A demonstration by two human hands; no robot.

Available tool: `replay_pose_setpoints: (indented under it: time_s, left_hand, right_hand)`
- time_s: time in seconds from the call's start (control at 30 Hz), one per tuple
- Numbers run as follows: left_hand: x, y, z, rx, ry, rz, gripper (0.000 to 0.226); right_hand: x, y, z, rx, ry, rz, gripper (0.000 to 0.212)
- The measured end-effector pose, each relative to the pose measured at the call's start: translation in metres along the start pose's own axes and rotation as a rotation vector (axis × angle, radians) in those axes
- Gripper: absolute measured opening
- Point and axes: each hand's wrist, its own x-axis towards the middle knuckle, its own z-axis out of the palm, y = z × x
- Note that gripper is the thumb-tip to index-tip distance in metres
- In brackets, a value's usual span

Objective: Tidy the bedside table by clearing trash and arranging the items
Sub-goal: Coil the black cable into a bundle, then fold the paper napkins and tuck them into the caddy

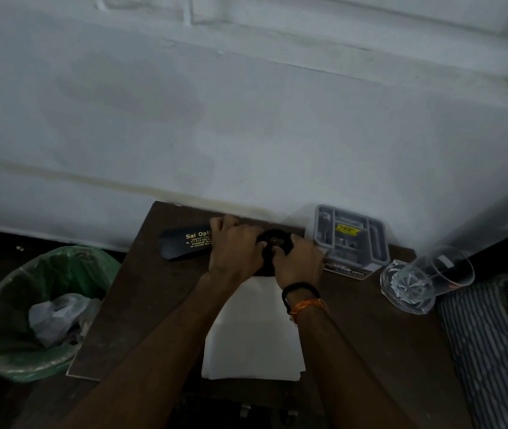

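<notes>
Right at the back edge of the dark brown wooden bedside table (159, 305), the long black spectacle case with gold lettering (184, 244) lies flat along the wall, and both hands are on the job. The left hand (234, 249) curls over the case's right end, fingers wrapped across its top. The right hand (297, 258) has its fingers bent around a small round black object (274, 243) just beside the case; what that object is, I cannot tell in this dim light. The risk from here, as I judge it: both hands are crowded into one tight spot near the back edge, so a hasty tug could send the case sliding off the left side toward the green-lined waste bin (39, 314) standing beside the table, where a crumpled plastic bag (57, 317) already sits. And watch the right forearm: the clear cut-glass tumbler (423, 283) near the right edge looks tipped over, and a careless sweep back could roll it off. Under the wrists, a stack of white paper sheets (252, 342) runs toward the front edge and could be dragged askew. At the back right corner a grey plastic compartment tray (350, 235) rests on a printed card (350, 270).
</notes>
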Motion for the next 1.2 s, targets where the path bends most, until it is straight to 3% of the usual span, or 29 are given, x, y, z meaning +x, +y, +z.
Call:
replay_pose_setpoints:
  time_s: [0.2,0.37,0.47,0.53,0.6,0.7,0.87,1.1,1.2]
  left_hand:
    - [0.0,-0.002,0.0,0.048,-0.092,0.066,0.025]
    - [0.005,-0.005,-0.014,-0.137,-0.086,0.073,0.038]
    - [0.007,-0.008,-0.032,-0.32,-0.035,-0.021,0.032]
    - [-0.003,-0.011,-0.047,-0.42,-0.022,-0.135,0.027]
    - [-0.022,-0.014,-0.062,-0.448,-0.097,-0.242,0.026]
    - [-0.059,-0.023,-0.077,-0.389,-0.307,-0.322,0.027]
    - [-0.087,-0.028,-0.071,-0.249,-0.468,-0.307,0.04]
    - [-0.073,-0.017,-0.061,-0.254,-0.578,-0.335,0.096]
    - [-0.066,-0.013,-0.063,-0.16,-0.659,-0.305,0.105]
  right_hand:
    - [-0.005,0.0,-0.001,-0.132,-0.033,-0.087,0.04]
    - [-0.013,-0.001,-0.016,-0.196,0.01,-0.213,0.034]
    - [-0.021,-0.001,-0.034,-0.2,0.066,-0.284,0.017]
    - [-0.026,0.006,-0.047,-0.186,0.043,-0.283,0.018]
    - [-0.037,0.016,-0.061,-0.175,-0.05,-0.253,0.025]
    - [-0.066,0.037,-0.072,-0.225,-0.221,-0.173,0.013]
    - [-0.095,0.06,-0.071,-0.176,-0.372,-0.069,0.067]
    - [-0.069,0.049,-0.042,-0.236,-0.33,-0.186,0.092]
    - [-0.059,0.054,-0.037,-0.275,-0.338,-0.241,0.085]
